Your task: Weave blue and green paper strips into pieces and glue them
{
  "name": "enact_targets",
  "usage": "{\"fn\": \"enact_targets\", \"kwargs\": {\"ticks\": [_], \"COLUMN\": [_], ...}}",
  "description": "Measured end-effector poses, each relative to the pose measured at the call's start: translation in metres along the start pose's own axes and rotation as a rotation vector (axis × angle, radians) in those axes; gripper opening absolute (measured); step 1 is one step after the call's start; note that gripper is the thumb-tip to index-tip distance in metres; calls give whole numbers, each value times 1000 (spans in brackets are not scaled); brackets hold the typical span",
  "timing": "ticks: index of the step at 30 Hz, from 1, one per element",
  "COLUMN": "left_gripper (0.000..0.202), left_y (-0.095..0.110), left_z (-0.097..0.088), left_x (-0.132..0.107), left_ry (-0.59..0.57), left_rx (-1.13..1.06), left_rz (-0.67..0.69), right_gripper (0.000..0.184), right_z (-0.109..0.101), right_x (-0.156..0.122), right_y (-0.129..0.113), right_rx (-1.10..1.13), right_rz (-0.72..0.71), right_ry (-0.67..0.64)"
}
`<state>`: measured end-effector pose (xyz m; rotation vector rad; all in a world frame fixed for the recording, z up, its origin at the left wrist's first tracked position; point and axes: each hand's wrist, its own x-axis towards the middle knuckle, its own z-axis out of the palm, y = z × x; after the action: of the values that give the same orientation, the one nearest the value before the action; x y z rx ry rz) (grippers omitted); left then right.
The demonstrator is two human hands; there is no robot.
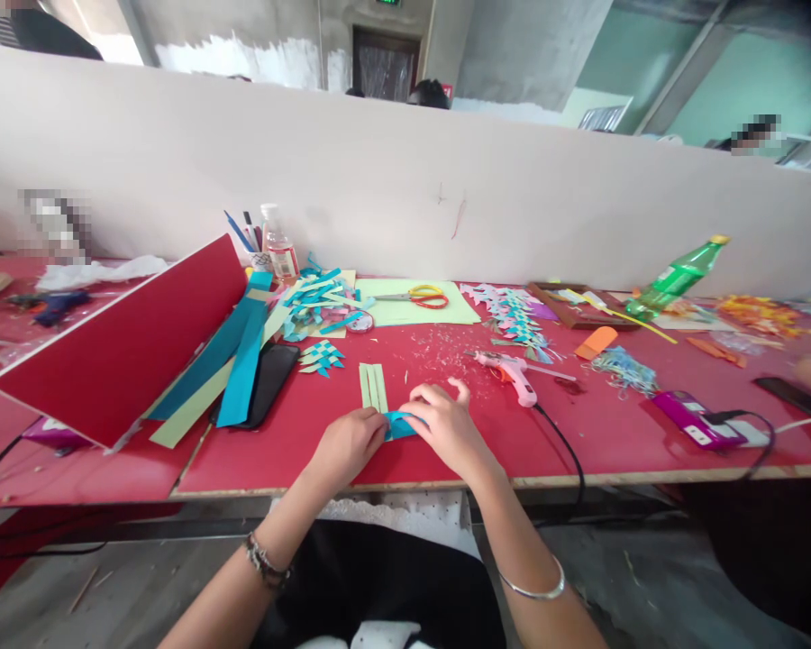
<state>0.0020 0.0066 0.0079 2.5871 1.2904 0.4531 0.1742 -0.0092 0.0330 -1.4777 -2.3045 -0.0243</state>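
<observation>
Near the front edge of the red table, a blue paper strip point(400, 425) lies between my two hands. My left hand point(352, 442) pinches its left end, fingers closed. Thumb and fingers of my right hand point(450, 428) grip its right end, with one finger raised. Just beyond my left fingertips are pale yellow-green paper strips point(373, 386), side by side and slit lengthwise. A small woven blue and pale-green paper piece point(323, 358) rests farther left. To the right of my right hand, a pink hot glue gun point(514, 374) lies on its side.
A red upright board point(141, 351) stands at left, beside long paper strips point(243, 361) over a black phone point(274, 383). Scissors point(425, 296) lie on pale sheets at the back. A green bottle point(679, 278), a purple power strip point(696, 419) and a black cord point(568, 446) are at right.
</observation>
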Motion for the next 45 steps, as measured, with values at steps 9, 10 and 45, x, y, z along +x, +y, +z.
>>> {"fn": "enact_targets", "kwargs": {"ticks": [9,10,45], "left_gripper": [26,27,31], "left_y": [7,7,-6], "left_z": [-8,-7,10], "left_x": [5,5,-12], "left_ry": [-16,-10,183], "left_rx": [140,150,-122], "left_rz": [-141,-163,-251], "right_gripper": [17,17,62], "right_z": [1,-1,14], "right_x": [9,7,-63], "right_y": [-14,-11,68], "right_rx": [-69,-56,30], "right_rz": [-104,-87,536], "right_ry": [6,16,140]}}
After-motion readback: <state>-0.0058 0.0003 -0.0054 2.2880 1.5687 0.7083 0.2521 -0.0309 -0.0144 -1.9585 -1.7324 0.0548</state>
